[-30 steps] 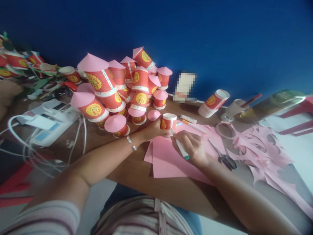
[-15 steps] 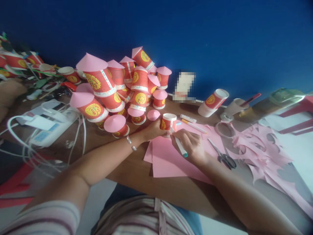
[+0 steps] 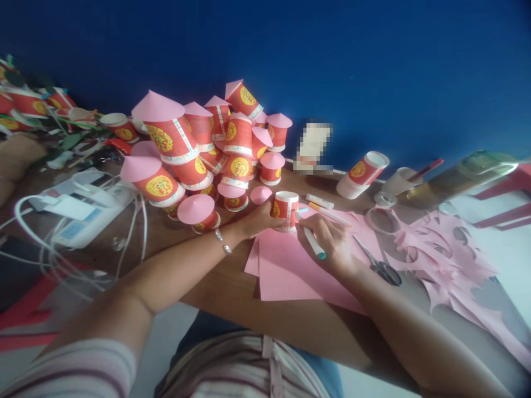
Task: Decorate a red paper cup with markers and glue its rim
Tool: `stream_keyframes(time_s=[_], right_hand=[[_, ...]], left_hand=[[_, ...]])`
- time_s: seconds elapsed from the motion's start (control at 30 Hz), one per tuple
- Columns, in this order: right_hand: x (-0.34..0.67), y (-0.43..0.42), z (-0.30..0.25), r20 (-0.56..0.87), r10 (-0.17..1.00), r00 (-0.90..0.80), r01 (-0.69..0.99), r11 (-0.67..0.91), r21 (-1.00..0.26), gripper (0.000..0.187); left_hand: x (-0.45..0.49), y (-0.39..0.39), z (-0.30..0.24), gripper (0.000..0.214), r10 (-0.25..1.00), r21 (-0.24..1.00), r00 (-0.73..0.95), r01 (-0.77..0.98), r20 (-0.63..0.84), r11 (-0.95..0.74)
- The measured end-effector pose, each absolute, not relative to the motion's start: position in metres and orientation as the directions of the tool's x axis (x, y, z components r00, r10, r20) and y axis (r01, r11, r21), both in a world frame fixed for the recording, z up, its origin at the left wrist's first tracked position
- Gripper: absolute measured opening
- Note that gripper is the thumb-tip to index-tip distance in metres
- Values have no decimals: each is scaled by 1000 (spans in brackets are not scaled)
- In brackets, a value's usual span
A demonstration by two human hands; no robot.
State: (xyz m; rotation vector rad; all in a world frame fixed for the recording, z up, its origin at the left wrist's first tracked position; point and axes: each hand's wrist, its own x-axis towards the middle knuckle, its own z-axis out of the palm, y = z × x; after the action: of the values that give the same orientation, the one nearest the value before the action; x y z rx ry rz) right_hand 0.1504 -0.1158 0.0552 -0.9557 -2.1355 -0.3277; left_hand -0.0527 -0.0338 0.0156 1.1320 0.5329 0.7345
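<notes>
My left hand is closed around the side of a red paper cup with a white rim, a yellow emblem and a pale strip down its front. The cup stands upright by the pink paper sheets. In my right hand is a white marker with a green end. Its tip points at the cup's right side; whether it touches cannot be made out. Just behind the left hand lies a small pink paper cone.
Several red cups with pink cone tops are stacked at left. A white power strip with cables lies beside them. To the right are scissors, a tape roll, pink paper scraps and nested cups.
The marker's tip has shifted slightly right, from the cup's front strip toward its right side. My right hand moved a little right with it; the left hand still grips the cup.
</notes>
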Motion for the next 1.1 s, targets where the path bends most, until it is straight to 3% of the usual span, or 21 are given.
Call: stream_keyframes(time_s=[0.47, 0.77, 1.1], right_hand=[[152, -111, 55, 793, 483, -372, 671, 730, -129, 15], [146, -118, 58, 781, 426, -457, 645, 763, -39, 18], [148, -116, 58, 785, 442, -434, 668, 743, -49, 19]], left_hand=[[-54, -31, 14, 54, 743, 934, 669, -268, 2, 238], [-54, -33, 17, 47, 724, 941, 689, -257, 19, 220], [-53, -35, 18, 56, 742, 961, 670, -198, -11, 193]])
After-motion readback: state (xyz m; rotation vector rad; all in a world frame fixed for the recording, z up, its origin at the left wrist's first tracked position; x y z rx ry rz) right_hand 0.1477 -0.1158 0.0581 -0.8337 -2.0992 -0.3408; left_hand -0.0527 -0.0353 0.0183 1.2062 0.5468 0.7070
